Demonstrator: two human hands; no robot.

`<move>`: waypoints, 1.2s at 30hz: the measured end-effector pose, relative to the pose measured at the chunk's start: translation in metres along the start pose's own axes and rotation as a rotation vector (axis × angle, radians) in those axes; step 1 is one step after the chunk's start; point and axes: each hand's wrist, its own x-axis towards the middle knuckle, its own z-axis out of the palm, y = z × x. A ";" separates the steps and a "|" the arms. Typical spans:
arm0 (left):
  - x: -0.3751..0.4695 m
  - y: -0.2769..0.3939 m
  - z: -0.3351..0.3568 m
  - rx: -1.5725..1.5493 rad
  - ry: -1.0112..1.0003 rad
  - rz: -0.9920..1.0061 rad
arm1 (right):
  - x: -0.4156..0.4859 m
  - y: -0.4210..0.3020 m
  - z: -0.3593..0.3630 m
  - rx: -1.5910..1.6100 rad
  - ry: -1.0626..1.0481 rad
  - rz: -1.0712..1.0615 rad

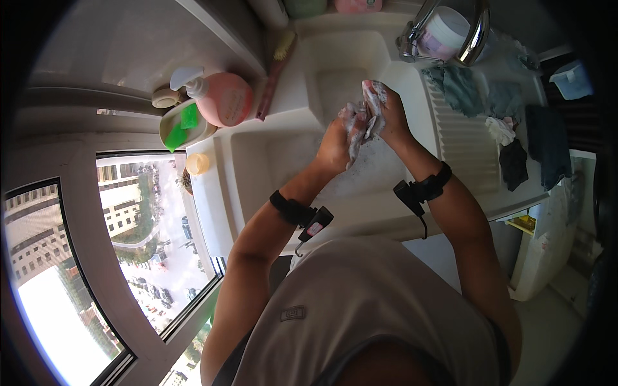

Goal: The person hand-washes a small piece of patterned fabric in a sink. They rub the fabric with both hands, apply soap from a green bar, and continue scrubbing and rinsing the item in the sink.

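Over the white laundry sink, my left hand and my right hand meet, both coated in suds. Between them is a small, light-coloured wet cloth, bunched up and mostly covered by fingers and foam. Both hands grip it, the right one slightly farther from my body. Soap foam floats in the basin below my wrists. To the right, a ribbed washboard slope is moulded into the sink.
On the left ledge stand a pink pump bottle, a soap dish with green soap, and a scrubbing brush. A chrome faucet and white tub are at the back right. Wet cloths and dark garments lie right.
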 end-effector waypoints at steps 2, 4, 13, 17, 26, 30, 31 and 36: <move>0.003 0.008 -0.008 -0.171 0.051 0.043 | 0.004 -0.007 -0.004 0.252 0.053 0.046; 0.002 0.015 -0.015 -0.323 0.102 0.031 | -0.002 -0.018 -0.011 0.258 -0.072 0.074; 0.002 0.018 -0.007 -0.244 0.387 0.005 | -0.013 -0.034 -0.009 0.105 -0.209 0.101; 0.002 0.019 -0.010 -0.439 0.295 0.001 | -0.018 -0.036 -0.013 0.506 -0.230 0.362; 0.001 0.022 -0.008 -1.032 0.280 -0.202 | -0.014 -0.035 -0.007 0.150 0.017 0.013; -0.003 0.024 -0.011 -0.457 0.211 -0.269 | -0.021 -0.026 -0.011 -0.035 -0.028 -0.067; -0.003 0.023 -0.010 -0.327 0.238 -0.207 | -0.023 -0.026 -0.010 -0.019 -0.024 -0.074; 0.012 0.015 0.011 -0.003 0.408 0.042 | -0.019 -0.029 0.015 0.057 0.202 0.017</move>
